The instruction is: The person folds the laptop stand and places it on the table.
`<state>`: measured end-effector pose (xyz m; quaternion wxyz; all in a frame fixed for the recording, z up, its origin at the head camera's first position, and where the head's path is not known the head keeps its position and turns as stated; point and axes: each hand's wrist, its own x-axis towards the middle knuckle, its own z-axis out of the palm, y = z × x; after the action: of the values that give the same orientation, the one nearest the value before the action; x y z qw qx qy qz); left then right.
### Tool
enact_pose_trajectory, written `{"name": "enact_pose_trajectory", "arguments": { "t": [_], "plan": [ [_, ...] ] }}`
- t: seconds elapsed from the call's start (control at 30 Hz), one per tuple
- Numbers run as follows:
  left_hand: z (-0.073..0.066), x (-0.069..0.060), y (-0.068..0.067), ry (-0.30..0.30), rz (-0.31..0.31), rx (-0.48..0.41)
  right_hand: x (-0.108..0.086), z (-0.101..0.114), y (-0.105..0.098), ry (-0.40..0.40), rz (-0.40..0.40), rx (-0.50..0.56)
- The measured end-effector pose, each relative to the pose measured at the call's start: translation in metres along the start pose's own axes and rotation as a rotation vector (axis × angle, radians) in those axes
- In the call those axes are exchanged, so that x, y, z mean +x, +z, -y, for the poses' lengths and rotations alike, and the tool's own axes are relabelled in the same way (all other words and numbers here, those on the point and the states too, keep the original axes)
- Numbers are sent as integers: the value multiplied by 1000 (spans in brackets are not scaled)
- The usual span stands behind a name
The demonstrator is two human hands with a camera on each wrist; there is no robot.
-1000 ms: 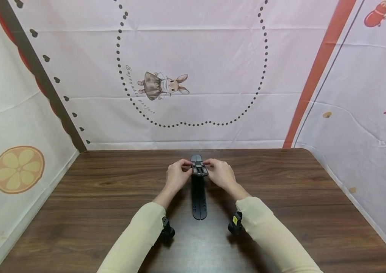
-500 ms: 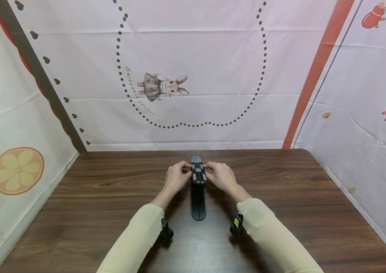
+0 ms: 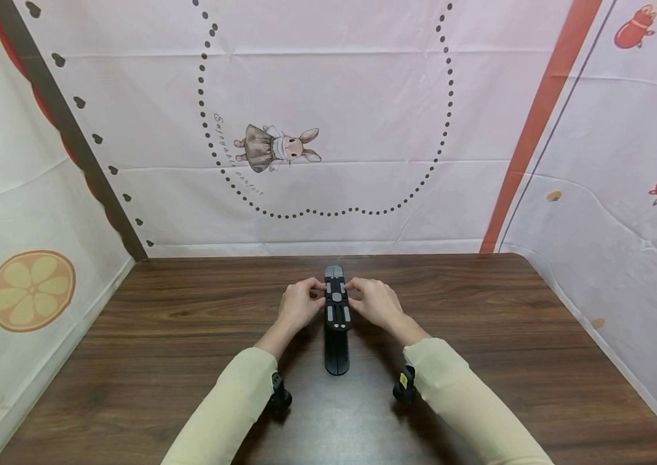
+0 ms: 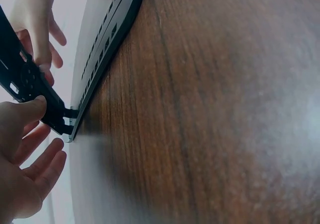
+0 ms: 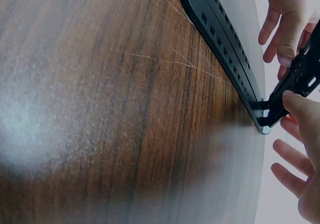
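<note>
A black folding stand, likely for a laptop, lies lengthwise near the table's far side. Its long slotted base (image 3: 337, 358) rests on the wood. Hinged at the far end, the upper plate (image 3: 337, 314) with grey pads slants up over the base; both wrist views show a gap between them. My left hand (image 3: 298, 303) pinches the plate's left edge between thumb and fingers close to the hinge (image 4: 71, 120). Opposite it, my right hand (image 3: 377, 302) pinches the right edge, its thumb (image 5: 295, 103) lying on the plate. The lower fingers of both hands are spread loosely.
The dark wooden table (image 3: 189, 323) reaches to a white printed cloth (image 3: 363, 129) hanging behind it and along both sides. A small black wrist camera (image 3: 281, 394) sits at the left cuff, and another wrist camera (image 3: 404, 385) at the right cuff.
The upper plate's near end has swung down toward me, so more of its padded face shows and less of the base. Both hands keep hold of its edges near the hinge.
</note>
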<state>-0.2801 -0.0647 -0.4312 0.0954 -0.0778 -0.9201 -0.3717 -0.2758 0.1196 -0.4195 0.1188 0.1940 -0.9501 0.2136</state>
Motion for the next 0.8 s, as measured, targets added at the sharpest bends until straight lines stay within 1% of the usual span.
{"name": "enact_pose_trajectory", "arguments": {
  "t": [0.2, 0.33, 0.57, 0.8],
  "plan": [
    [2, -1, 0, 28, 10, 8, 0, -1, 1, -8, 33, -6],
    [3, -3, 0, 39, 19, 34, -1, -2, 3, -23, 44, -13],
    [3, -5, 2, 56, 45, 144, -2, -3, 6, -45, 47, -22],
    [4, -5, 3, 81, 59, 205, -4, -4, 7, -62, 60, -23]
  ]
}}
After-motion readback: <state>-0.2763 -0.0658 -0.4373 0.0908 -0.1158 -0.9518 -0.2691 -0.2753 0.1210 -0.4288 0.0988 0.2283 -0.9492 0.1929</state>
